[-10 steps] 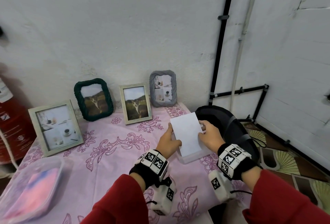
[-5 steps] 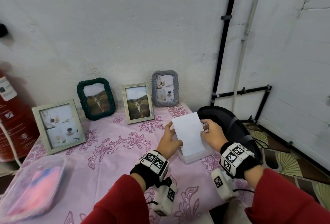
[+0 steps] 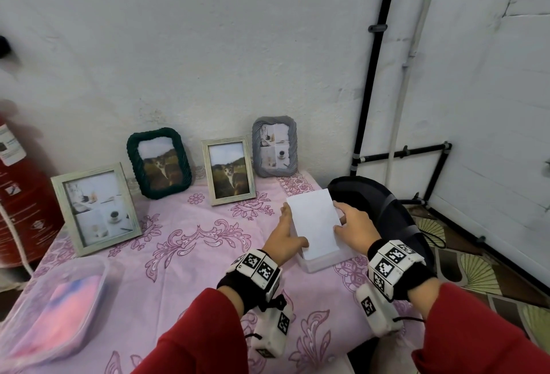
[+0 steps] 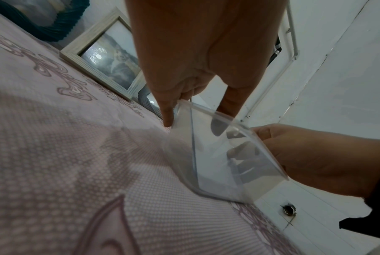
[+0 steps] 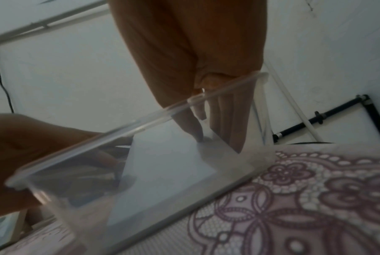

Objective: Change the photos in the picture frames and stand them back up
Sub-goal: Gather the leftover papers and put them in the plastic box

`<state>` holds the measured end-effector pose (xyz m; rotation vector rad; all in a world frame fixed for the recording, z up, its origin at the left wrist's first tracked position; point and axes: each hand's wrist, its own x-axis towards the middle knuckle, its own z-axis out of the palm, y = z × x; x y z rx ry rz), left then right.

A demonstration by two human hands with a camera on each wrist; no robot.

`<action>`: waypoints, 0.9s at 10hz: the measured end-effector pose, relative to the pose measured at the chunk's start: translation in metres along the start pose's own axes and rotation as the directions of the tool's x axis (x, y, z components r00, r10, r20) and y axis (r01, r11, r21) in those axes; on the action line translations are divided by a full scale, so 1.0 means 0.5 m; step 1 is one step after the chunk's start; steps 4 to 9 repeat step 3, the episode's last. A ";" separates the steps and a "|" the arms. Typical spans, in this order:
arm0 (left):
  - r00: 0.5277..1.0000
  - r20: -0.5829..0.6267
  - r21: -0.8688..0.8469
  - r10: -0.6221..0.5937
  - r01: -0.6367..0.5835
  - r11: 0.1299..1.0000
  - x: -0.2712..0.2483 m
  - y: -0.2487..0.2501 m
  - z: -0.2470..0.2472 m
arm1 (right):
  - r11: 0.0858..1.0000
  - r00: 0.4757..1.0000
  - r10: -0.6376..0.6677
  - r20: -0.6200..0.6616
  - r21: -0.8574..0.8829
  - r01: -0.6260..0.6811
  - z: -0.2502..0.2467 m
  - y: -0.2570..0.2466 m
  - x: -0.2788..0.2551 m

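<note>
Four picture frames stand along the wall: a pale wooden frame [image 3: 95, 210], a dark green frame [image 3: 159, 162], a small wooden frame [image 3: 229, 171] and a grey frame [image 3: 274, 147]. A clear plastic box [image 3: 324, 263] sits near the table's right edge. A white sheet [image 3: 315, 224], blank side up, leans out of it. My left hand [image 3: 285, 236] grips the box's left wall, one finger outside and one inside. My right hand [image 3: 354, 224] pinches the sheet's right edge, its fingertips [image 5: 199, 136] reaching into the box.
A pink patterned cloth [image 3: 193, 254] covers the table. A lidded plastic tub [image 3: 53, 308] with pink contents lies at the front left. A red cylinder [image 3: 20, 195] stands past the left edge. A black rounded object [image 3: 387, 210] sits just right of the box.
Both hands and the white sheet stay almost where they were over the box. Only the view has shifted a little.
</note>
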<state>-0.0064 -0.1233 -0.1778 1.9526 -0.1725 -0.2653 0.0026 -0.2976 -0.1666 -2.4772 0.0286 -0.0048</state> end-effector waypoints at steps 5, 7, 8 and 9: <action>0.989 -0.137 -0.070 -0.047 0.038 0.997 -0.023 -0.014 -0.018 | 0.996 0.989 -0.081 -0.122 -0.036 0.077 0.015 -0.005 -0.023; 0.989 -0.137 -0.070 -0.047 0.038 0.997 -0.023 -0.014 -0.018 | 0.996 0.989 -0.081 -0.122 -0.036 0.077 0.015 -0.005 -0.023; 0.989 -0.137 -0.070 -0.047 0.038 0.997 -0.023 -0.014 -0.018 | 0.996 0.989 -0.081 -0.122 -0.036 0.077 0.015 -0.005 -0.023; 0.989 -0.137 -0.070 -0.047 0.038 0.997 -0.023 -0.014 -0.018 | 0.996 0.989 -0.081 -0.122 -0.036 0.077 0.015 -0.005 -0.023</action>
